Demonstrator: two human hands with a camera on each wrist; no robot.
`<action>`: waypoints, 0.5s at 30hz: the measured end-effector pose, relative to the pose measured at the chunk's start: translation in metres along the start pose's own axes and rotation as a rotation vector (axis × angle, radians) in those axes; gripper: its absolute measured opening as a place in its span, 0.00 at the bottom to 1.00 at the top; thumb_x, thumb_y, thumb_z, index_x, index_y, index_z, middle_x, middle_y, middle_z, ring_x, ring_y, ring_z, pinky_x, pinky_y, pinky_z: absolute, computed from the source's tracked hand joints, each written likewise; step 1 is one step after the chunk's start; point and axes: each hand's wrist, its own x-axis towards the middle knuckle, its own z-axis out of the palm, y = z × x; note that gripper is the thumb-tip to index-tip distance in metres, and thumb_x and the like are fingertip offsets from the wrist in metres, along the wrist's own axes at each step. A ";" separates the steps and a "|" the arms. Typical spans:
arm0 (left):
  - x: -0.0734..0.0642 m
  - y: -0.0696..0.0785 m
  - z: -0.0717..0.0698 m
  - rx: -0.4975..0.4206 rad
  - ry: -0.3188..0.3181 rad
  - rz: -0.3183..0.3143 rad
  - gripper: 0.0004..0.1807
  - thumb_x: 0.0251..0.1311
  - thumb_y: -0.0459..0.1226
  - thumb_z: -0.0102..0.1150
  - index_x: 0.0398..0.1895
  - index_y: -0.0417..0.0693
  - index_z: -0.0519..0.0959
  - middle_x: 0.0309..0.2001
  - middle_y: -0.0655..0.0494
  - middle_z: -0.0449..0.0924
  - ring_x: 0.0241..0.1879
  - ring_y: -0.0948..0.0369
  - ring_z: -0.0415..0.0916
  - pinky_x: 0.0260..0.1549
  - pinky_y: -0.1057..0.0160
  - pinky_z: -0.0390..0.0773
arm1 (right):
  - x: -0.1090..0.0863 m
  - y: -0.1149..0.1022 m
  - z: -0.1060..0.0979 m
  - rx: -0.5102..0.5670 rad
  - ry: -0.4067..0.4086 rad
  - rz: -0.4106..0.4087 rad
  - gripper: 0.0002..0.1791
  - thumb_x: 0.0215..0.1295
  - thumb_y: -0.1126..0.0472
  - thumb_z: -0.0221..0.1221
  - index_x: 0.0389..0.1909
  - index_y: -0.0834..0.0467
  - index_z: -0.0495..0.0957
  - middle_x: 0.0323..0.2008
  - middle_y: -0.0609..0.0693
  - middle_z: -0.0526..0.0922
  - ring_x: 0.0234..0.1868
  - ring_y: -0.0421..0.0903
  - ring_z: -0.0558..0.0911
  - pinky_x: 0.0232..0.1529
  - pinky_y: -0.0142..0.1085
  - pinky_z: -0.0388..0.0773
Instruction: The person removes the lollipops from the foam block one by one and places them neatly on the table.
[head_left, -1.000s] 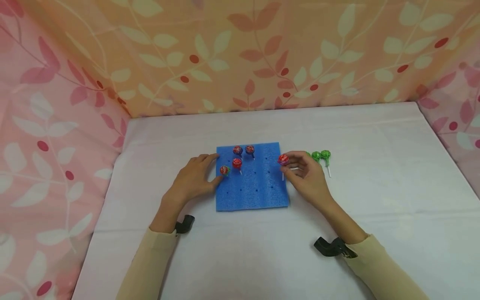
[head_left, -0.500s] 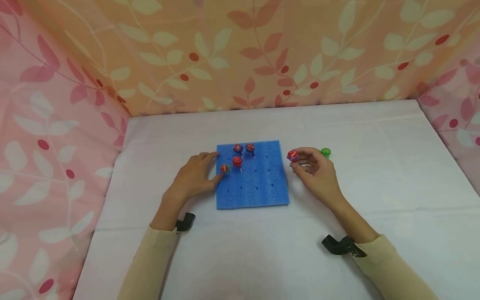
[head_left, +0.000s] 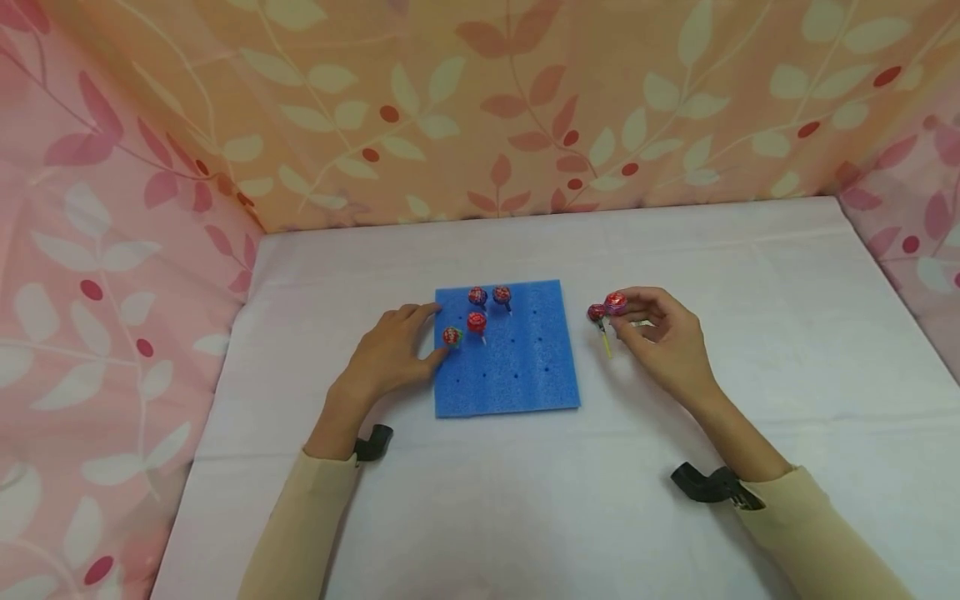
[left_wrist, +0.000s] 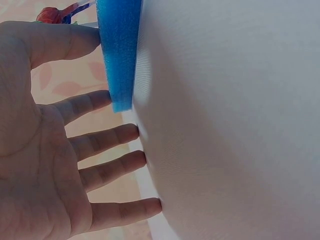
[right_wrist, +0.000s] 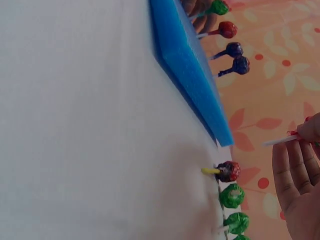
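Observation:
My right hand (head_left: 670, 343) pinches a red-wrapped lollipop (head_left: 616, 302) between thumb and fingers, right of the blue foam block (head_left: 517, 367). In the right wrist view its white stick (right_wrist: 280, 141) points away from the fingers, over the table. My left hand (head_left: 384, 350) lies spread at the block's left edge, thumb and index fingertip against the foam in the left wrist view. Several lollipops stand in the block: two dark ones (head_left: 477, 297) at the back, a red one (head_left: 476, 322), and one with a green wrapper (head_left: 452, 336) near the left thumb.
A dark red lollipop (head_left: 597, 312) with a yellow stick lies on the white cloth beside the right hand. Several green lollipops (right_wrist: 232, 195) lie in a row past it, hidden behind the hand in the head view. Floral curtains (head_left: 525, 108) enclose the table.
My right hand has moved right, away from the foam block, carrying the red lollipop. The yellow-stick lollipop has come into view, and the hand now covers the green ones. The left hand stays put.

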 end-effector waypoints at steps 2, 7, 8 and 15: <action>0.001 0.000 0.000 -0.003 0.005 0.003 0.40 0.67 0.56 0.61 0.80 0.55 0.66 0.78 0.45 0.69 0.76 0.41 0.67 0.68 0.33 0.74 | 0.001 0.000 -0.004 -0.019 0.007 -0.004 0.21 0.65 0.76 0.65 0.59 0.65 0.80 0.47 0.36 0.85 0.44 0.33 0.86 0.39 0.22 0.85; 0.001 -0.001 0.000 -0.004 0.004 -0.001 0.40 0.67 0.56 0.61 0.80 0.55 0.66 0.78 0.45 0.68 0.76 0.41 0.67 0.68 0.33 0.75 | 0.002 0.002 -0.013 -0.062 0.023 0.003 0.21 0.66 0.74 0.66 0.60 0.64 0.80 0.47 0.33 0.85 0.43 0.32 0.86 0.39 0.21 0.84; 0.001 -0.001 0.000 -0.004 0.001 -0.001 0.40 0.67 0.56 0.61 0.80 0.55 0.66 0.78 0.45 0.68 0.76 0.41 0.67 0.68 0.33 0.75 | 0.002 0.003 -0.014 -0.069 0.025 0.009 0.21 0.66 0.74 0.66 0.60 0.64 0.80 0.47 0.33 0.85 0.43 0.31 0.86 0.39 0.20 0.83; 0.001 -0.002 0.001 -0.004 -0.002 0.001 0.40 0.67 0.56 0.61 0.80 0.56 0.66 0.78 0.46 0.68 0.76 0.41 0.67 0.68 0.33 0.75 | 0.001 0.009 -0.025 -0.055 0.036 0.023 0.22 0.65 0.75 0.67 0.60 0.66 0.79 0.46 0.32 0.86 0.41 0.31 0.86 0.39 0.20 0.84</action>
